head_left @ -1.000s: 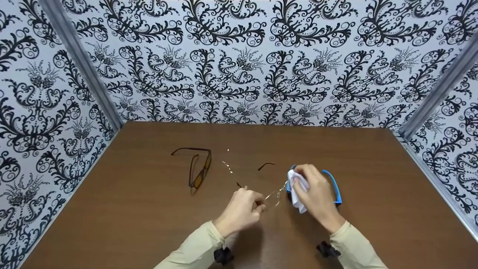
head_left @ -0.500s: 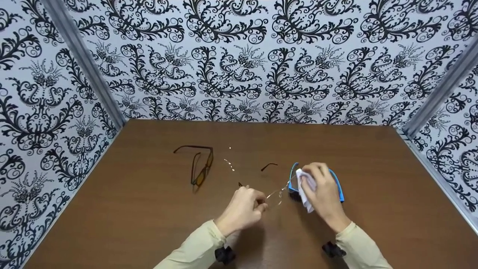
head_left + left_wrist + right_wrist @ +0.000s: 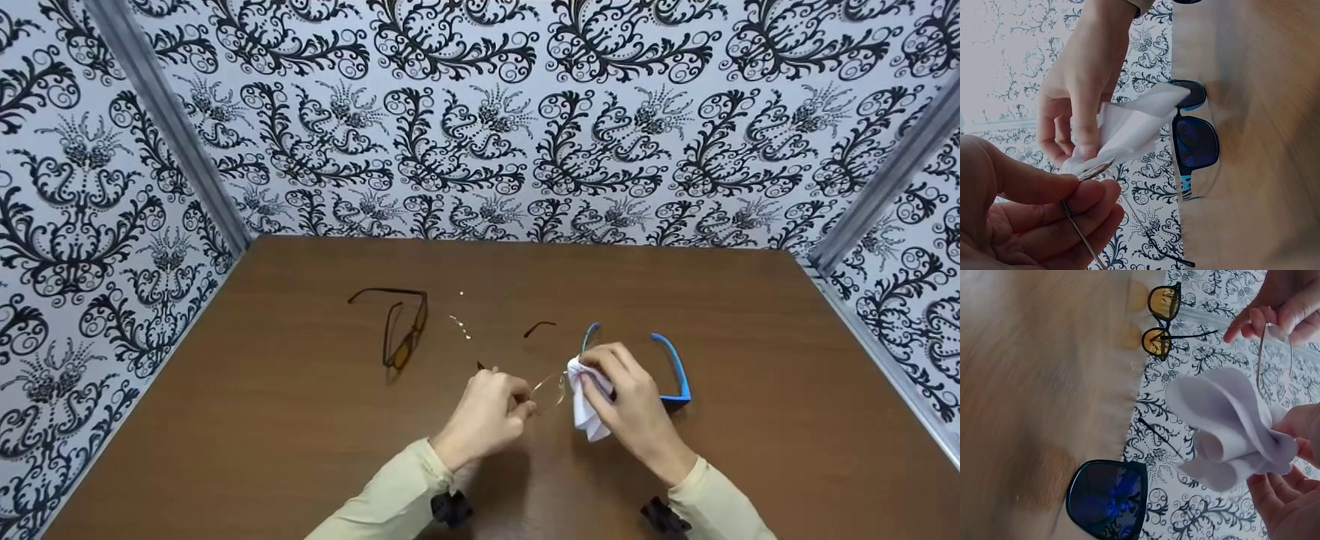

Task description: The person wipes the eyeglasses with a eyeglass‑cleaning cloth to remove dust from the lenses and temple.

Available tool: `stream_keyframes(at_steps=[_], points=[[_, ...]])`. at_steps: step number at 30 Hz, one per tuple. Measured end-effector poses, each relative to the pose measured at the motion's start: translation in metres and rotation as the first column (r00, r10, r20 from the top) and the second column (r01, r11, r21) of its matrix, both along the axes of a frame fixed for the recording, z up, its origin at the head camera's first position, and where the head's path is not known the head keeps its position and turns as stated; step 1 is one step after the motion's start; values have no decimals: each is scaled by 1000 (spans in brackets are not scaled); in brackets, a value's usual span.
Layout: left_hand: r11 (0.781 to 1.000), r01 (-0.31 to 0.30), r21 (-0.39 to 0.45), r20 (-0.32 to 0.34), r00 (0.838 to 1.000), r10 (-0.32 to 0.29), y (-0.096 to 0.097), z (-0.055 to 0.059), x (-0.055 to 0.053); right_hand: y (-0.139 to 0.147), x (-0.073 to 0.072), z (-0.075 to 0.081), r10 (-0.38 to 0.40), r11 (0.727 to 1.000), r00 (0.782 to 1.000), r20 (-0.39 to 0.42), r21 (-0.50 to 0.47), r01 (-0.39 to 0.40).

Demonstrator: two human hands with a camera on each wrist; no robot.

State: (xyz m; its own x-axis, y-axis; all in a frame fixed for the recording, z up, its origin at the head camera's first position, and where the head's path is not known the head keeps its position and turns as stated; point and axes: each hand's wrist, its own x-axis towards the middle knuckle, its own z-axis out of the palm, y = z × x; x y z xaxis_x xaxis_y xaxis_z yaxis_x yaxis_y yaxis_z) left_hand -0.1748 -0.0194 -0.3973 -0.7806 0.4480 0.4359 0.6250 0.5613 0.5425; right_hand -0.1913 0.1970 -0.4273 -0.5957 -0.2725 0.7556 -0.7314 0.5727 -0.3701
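Thin-framed eyeglasses [image 3: 1262, 360] show above the table [image 3: 285, 435] on my remote feeds: I see the left hand [image 3: 489, 409] pinching 1 side and the right hand [image 3: 634, 401] gripping a white cloth [image 3: 589, 412] that hides the other, near 1 pair of blue-armed sunglasses [image 3: 681, 375].

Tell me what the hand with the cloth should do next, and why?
Probably rub the cloth gently along the thin glasses, because the left hand pinches their frame while the right hand holds the bunched cloth right by them.
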Motion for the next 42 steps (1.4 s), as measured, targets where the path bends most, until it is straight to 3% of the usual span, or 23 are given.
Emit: stream_keyframes(at_steps=[11, 15, 19, 23, 31, 36, 42], points=[[998, 60, -22, 89, 994, -58, -2, 6, 0, 23, -14, 1, -152, 983, 988, 5, -100, 151], [999, 48, -21, 66, 997, -47, 0, 6, 0, 14, -9, 4, -105, 991, 994, -12, -80, 104], [999, 31, -10, 16, 999, -31, 0, 4, -2, 4, -2, 4, -26, 1000, 999, -24, 6, 26], [1000, 12, -9, -10, 1000, -12, -3, 3, -5, 6, -1, 0, -21, 998, 1000, -5, 62, 21], [999, -31, 27, 57, 998, 30, -12, 2, -11, 22, -5, -6, -103, 994, 995, 11, -43, 103], [999, -42, 31, 72, 997, 40, -9, 2, -13, 17, -2, -8, -57, 996, 998, 31, -70, 59], [999, -42, 21, 13, 999, 41, -4, 5, -13, 5, 0, -13, 23, 997, 1000, 15, -75, -22]])
